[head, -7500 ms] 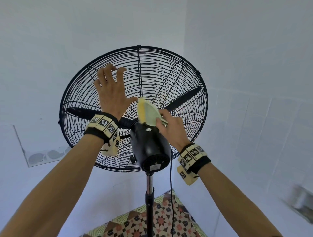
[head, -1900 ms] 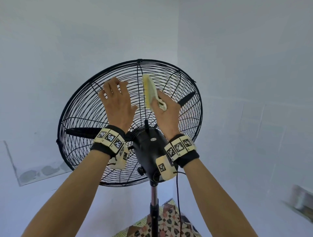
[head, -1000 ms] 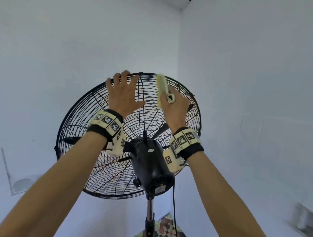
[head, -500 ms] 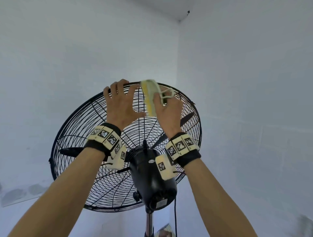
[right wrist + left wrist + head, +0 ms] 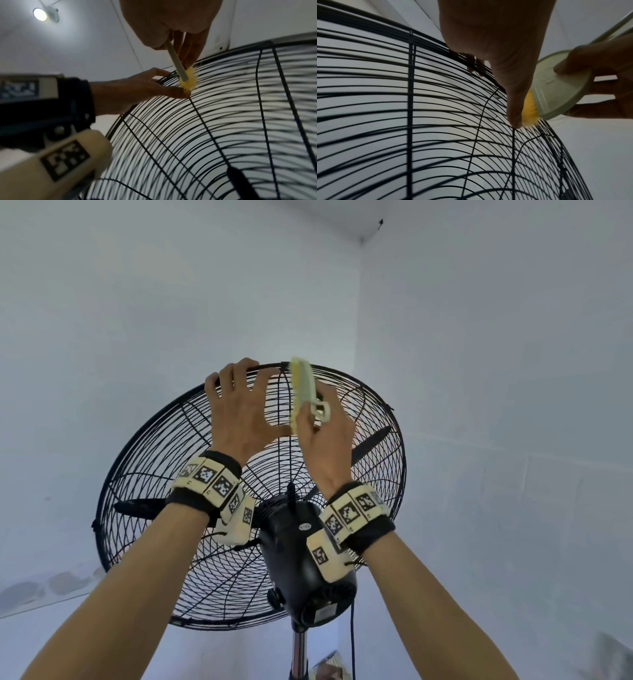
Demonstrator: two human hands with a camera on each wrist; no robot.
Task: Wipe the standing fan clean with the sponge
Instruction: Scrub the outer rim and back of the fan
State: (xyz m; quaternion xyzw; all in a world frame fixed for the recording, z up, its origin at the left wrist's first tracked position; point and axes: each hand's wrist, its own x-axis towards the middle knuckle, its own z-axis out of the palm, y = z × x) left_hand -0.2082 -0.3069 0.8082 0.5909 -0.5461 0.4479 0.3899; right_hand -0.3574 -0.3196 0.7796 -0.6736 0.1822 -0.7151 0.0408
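A black standing fan is seen from behind, with its wire cage (image 5: 154, 474), motor housing (image 5: 301, 559) and pole (image 5: 299, 648). My left hand (image 5: 239, 412) grips the cage's top rim, fingers hooked over it; the left wrist view shows its fingertips (image 5: 471, 67) behind the wires. My right hand (image 5: 322, 436) holds the sponge (image 5: 303, 386), a pale green plastic back with a yellow pad. The pad (image 5: 529, 108) presses on the wires just below the top rim, right beside the left thumb. The right wrist view shows the sponge (image 5: 187, 79) edge-on against the cage.
The fan stands in a corner of white walls (image 5: 358, 302). A black cord (image 5: 352, 642) hangs beside the pole. One black blade (image 5: 370, 445) shows through the cage at the right. A lit ceiling lamp (image 5: 40, 14) is overhead.
Both hands have climbed from the middle of the cage to its top. The left fingers now hook over the rim, and the sponge has slid up to just below it.
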